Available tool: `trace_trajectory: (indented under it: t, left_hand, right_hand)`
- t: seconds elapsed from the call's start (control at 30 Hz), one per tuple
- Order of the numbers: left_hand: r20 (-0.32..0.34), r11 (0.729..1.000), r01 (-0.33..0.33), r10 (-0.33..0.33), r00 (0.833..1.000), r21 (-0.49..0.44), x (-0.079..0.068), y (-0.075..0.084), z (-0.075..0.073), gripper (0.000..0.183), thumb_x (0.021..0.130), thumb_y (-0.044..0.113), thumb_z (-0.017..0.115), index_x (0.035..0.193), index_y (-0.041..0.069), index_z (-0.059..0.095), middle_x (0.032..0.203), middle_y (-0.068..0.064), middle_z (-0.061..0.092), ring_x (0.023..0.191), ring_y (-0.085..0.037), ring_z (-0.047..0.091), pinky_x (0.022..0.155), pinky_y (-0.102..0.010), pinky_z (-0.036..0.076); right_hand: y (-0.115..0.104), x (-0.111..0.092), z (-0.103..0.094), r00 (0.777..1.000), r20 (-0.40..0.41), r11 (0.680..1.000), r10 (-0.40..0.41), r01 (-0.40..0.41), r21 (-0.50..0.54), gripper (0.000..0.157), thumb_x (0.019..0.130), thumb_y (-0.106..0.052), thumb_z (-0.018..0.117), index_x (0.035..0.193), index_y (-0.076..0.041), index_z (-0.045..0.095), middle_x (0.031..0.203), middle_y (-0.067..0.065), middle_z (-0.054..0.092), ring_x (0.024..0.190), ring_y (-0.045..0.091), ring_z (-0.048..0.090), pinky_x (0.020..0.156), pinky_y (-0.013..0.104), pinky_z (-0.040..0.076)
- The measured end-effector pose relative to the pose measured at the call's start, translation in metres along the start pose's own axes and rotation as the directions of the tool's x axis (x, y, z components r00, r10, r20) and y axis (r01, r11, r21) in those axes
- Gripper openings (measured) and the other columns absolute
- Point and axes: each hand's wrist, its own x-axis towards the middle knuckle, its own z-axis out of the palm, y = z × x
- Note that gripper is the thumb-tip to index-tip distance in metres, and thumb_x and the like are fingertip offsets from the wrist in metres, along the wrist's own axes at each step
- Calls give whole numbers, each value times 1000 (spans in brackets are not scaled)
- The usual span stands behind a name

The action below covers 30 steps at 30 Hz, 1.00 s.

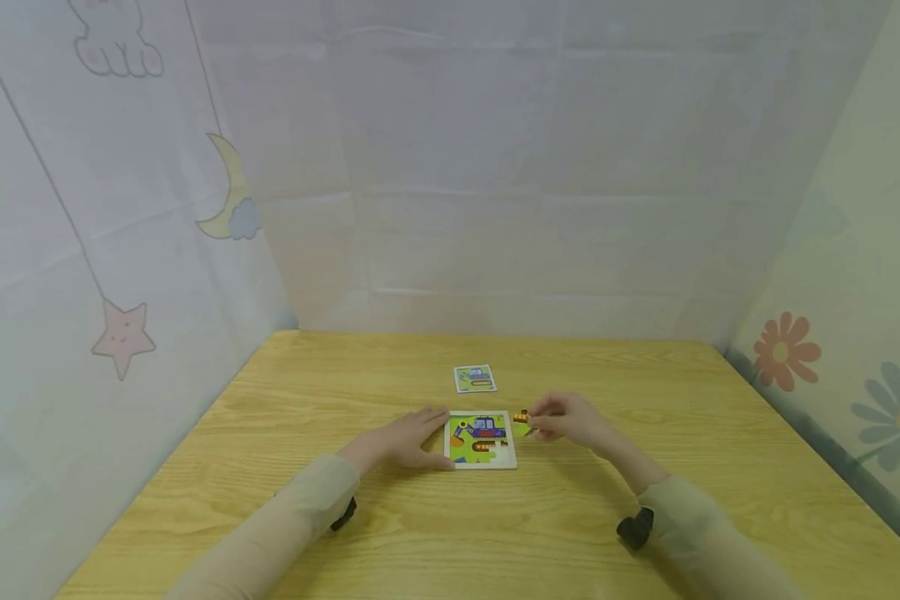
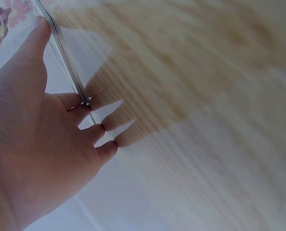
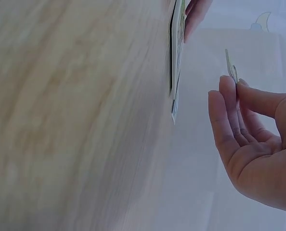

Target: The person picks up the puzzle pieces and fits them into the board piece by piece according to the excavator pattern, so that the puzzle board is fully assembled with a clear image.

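A square puzzle board (image 1: 504,457) with a white frame lies on the table. It shows a blue and purple excavator on green, and a bare white patch shows at its lower right. My left hand (image 1: 408,442) rests at the board's left side, thumb and fingers spread and touching its edge. To the right of the board, my right hand (image 1: 570,421) pinches a puzzle piece (image 1: 521,418) between thumb and fingertips. Green, orange and dark markings show on this piece. In the right wrist view the piece (image 3: 230,66) appears edge-on, raised above the table.
Beyond the board lies a small picture card (image 1: 475,379) with a similar excavator. The wooden table (image 1: 330,367) ends at a pale cloth backdrop (image 1: 450,208), with printed side cloths left and right.
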Motion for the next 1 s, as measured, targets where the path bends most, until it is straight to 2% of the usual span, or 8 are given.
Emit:
trace_trajectory:
  t: [0.23,0.4,0.63,1.0]
  left_hand:
    - [-4,1000,-11,11,1000,12,-1,1,-1,90,84,62,55,150,11,21,157,-6,19,145,-32,12,117,-49,16]
    - [-12,1000,-9,9,1000,12,-1,1,-1,90,84,62,55,150,11,21,157,-6,19,145,-33,13,116,-50,16]
    - [-9,1000,-12,12,1000,1,-2,1,0,91,84,63,55,150,11,22,157,-7,19,144,-34,13,116,-50,17]
    - [2,1000,5,-5,1000,5,-4,3,-1,91,84,64,54,151,13,20,157,-6,18,145,-31,13,117,-49,17]
  right_hand:
    - [-4,4,9,1000,14,999,17,-16,-29,22,89,-15,64,101,4,61,89,15,67,76,25,67,69,43,58]
    - [-6,8,14,999,21,999,27,-26,-41,21,88,-15,66,99,2,63,85,11,68,77,29,67,67,41,59]
    - [-5,12,21,996,70,998,54,-51,-42,19,86,-13,67,96,2,62,83,11,68,69,20,66,63,37,59]
    - [-10,16,28,990,118,996,73,-65,-64,15,87,-11,65,94,2,63,79,8,68,65,15,65,60,33,58]
